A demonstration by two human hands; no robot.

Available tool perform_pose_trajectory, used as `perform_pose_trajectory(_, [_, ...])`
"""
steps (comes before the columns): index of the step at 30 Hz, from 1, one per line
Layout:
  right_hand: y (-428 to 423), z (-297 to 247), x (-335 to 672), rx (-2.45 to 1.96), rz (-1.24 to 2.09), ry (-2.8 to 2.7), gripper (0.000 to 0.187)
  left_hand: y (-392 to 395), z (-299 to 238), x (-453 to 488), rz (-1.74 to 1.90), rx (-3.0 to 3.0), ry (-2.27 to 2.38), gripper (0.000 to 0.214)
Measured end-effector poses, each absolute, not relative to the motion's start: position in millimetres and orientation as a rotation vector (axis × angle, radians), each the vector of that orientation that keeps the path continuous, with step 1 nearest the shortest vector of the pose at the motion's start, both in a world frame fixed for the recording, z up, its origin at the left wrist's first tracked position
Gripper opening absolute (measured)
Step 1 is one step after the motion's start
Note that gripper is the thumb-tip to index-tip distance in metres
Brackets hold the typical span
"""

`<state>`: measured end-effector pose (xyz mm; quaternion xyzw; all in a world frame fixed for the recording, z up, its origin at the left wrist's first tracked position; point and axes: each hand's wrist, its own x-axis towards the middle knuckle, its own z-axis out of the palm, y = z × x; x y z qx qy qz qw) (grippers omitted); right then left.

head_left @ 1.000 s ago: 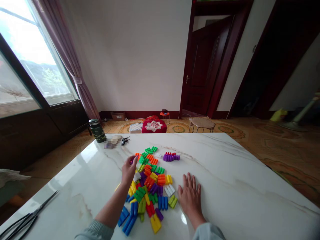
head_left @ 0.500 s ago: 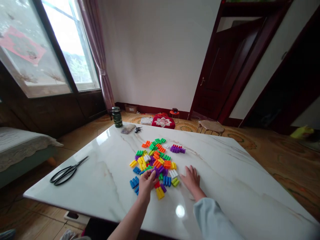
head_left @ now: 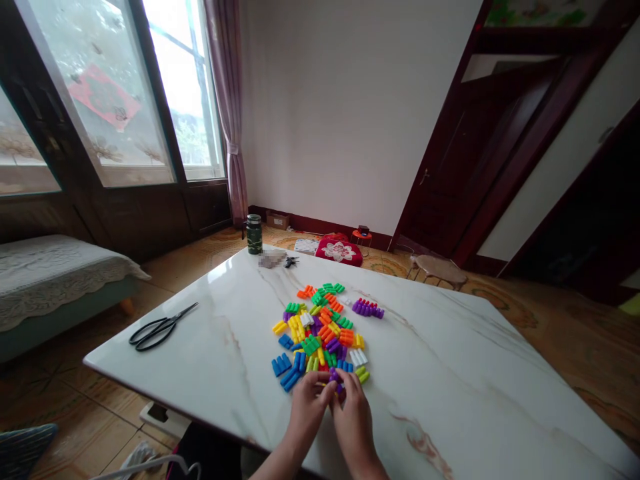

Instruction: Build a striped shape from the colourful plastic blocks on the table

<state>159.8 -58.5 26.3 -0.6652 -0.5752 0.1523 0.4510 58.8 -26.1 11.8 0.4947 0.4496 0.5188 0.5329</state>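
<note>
My left hand [head_left: 310,398] and my right hand [head_left: 353,407] meet at the near edge of the pile, fingertips pinched around a small purple plastic building block [head_left: 334,377]. The fingers partly cover it, so its full shape does not show. Just beyond them spreads a heap of connected-tube toy blocks in several colours, among them a green block [head_left: 311,345], a white block [head_left: 359,357] and blue blocks [head_left: 281,364]. Behind the heap to the right stands a joined row of purple blocks with red tops [head_left: 369,308].
Black-handled scissors [head_left: 163,329] lie on the left of the marble-patterned table [head_left: 450,373]. At the far left corner are a camouflage bottle [head_left: 255,235], a blurred item [head_left: 271,259] and a dark bunch of small things [head_left: 291,262]. A stool [head_left: 440,270] stands behind the table.
My left hand has brought a purple block toward me from the pile. My right hand has come left off the bare tabletop to join it on the block. The view has shifted left.
</note>
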Motion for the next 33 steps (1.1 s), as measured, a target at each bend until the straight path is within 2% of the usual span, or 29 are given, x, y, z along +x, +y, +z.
perform_pose_trajectory(3, [-59,17,169,-1.601,0.414,-1.299,0.032,-38,7,52,1.208,1.427,1.054,0.022])
perform_pose_trajectory(7, [-64,7,194,-1.646,0.504,-1.007,0.050,-43,6,35,1.109,1.855,1.029,0.022])
perform_pose_trajectory(11, [-66,-1,232,-1.725,0.471,-0.874,0.058,-25,7,14,0.919,2.245,1.008,0.036])
perform_pose_trajectory(13, [-63,-4,251,-1.760,0.424,-0.868,0.057,-10,6,6,0.811,2.335,1.035,0.041])
perform_pose_trajectory(19, [-34,-7,296,-1.974,0.225,-1.028,0.046,27,-12,2,0.783,2.496,1.218,0.047])
perform_pose_trajectory(25, [21,-5,317,-2.095,0.040,-1.147,0.038,27,-22,4,0.840,2.707,1.251,0.053])
perform_pose_trajectory(33, [97,-19,334,-2.057,-0.033,-1.060,0.033,28,-16,4,0.854,2.867,1.290,0.057])
